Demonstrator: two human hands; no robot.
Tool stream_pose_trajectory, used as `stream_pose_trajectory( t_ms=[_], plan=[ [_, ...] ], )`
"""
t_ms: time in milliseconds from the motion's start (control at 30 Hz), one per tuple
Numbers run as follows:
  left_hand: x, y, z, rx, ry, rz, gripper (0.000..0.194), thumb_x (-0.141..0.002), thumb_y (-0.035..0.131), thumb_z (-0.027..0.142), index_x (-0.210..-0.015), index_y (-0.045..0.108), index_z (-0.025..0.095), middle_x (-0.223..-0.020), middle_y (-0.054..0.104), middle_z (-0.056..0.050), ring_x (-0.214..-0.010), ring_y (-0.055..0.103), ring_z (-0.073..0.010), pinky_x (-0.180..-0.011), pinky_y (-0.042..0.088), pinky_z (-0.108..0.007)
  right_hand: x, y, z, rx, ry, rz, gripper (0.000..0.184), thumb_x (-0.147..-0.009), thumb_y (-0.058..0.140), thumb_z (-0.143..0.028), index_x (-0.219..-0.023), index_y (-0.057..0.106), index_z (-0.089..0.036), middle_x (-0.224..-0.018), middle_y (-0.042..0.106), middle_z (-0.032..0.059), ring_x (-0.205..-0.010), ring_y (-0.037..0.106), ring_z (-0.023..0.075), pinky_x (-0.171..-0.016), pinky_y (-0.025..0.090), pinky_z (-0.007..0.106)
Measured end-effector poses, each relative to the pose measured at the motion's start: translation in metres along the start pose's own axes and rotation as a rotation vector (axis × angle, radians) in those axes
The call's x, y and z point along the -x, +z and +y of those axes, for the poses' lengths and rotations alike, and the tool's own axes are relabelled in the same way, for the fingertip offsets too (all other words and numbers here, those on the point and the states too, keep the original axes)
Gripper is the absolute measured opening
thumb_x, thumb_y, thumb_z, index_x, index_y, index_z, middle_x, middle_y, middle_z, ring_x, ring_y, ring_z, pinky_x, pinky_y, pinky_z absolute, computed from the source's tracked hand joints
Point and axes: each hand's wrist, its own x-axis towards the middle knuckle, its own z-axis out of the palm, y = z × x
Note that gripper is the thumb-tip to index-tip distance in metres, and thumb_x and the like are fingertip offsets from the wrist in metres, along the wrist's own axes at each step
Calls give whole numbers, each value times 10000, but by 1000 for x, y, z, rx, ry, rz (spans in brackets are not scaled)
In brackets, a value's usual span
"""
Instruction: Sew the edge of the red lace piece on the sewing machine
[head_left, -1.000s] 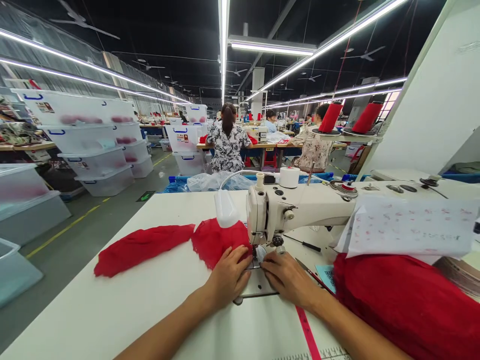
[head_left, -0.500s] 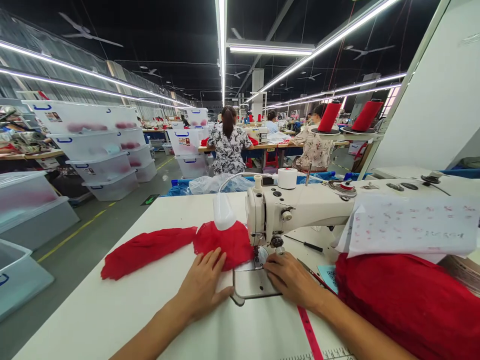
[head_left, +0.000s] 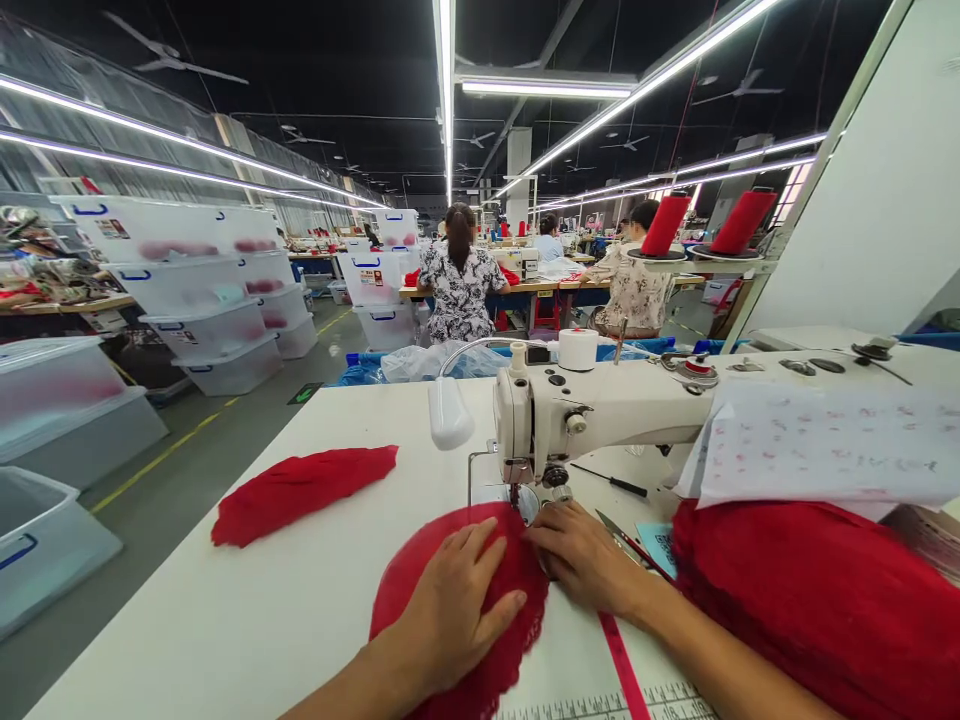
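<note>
My left hand (head_left: 454, 610) lies flat with fingers spread on a round piece of red lace (head_left: 420, 590) on the white table (head_left: 247, 620). My right hand (head_left: 581, 555) rests on the lace's right edge just below the needle of the white sewing machine (head_left: 600, 410), fingers curled down onto the fabric. A second red fabric piece (head_left: 300, 490) lies on the table to the left, apart from both hands. A heap of red fabric (head_left: 810, 600) sits at my right forearm.
A printed paper sheet (head_left: 825, 450) hangs over the machine arm. Two red thread cones (head_left: 739, 220) stand behind it. Stacked clear bins (head_left: 202, 300) line the aisle at left. Other people (head_left: 459, 285) sit at tables ahead. A pink tape measure (head_left: 619, 670) lies on the table.
The round red lace piece has come from behind the needle toward me and now lies spread under my left hand. My left hand moved right onto it. My right hand has hardly moved.
</note>
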Motion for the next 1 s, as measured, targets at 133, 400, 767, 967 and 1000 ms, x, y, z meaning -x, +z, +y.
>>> stream_pose_trajectory(
  t_ms=[133,400,767,967,1000],
  plan=[
    [-3,4,0,33,55,-21,460,-778,549,355,-1182,522,135,-1296,486,-171,-1133,495,-313,-923,460,-525,-1,-3,1,-5,18,-78,291,-735,445,5,-908,580,-187,-891,578,40,-846,500,165,-743,380,310],
    [-3,0,-7,20,66,-198,536,-724,604,383,-1206,512,169,-1334,448,-163,-1182,420,-362,-964,355,-616,-1,-9,0,-30,22,-94,194,-781,481,-47,-851,592,-191,-837,568,22,-806,493,153,-714,361,304],
    [-5,4,-19,-10,122,-253,569,-732,593,419,-1255,451,244,-1379,385,-157,-1174,402,-374,-946,322,-645,-2,-12,-1,-39,50,-130,160,-804,492,-76,-822,595,-197,-806,548,11,-782,488,141,-702,358,287],
    [-13,3,-33,35,147,-199,511,-741,571,459,-1209,498,270,-1346,440,-121,-1200,388,-356,-970,302,-621,-3,-5,-2,36,71,-103,179,-835,450,-93,-839,599,-191,-812,548,37,-772,488,157,-696,370,293],
    [-16,2,-36,39,151,-196,500,-741,571,455,-1201,507,269,-1345,442,-120,-1204,386,-356,-969,306,-615,-3,-4,-2,44,74,-93,182,-837,446,-95,-844,601,-189,-814,549,41,-764,488,159,-689,372,294]
  ],
)
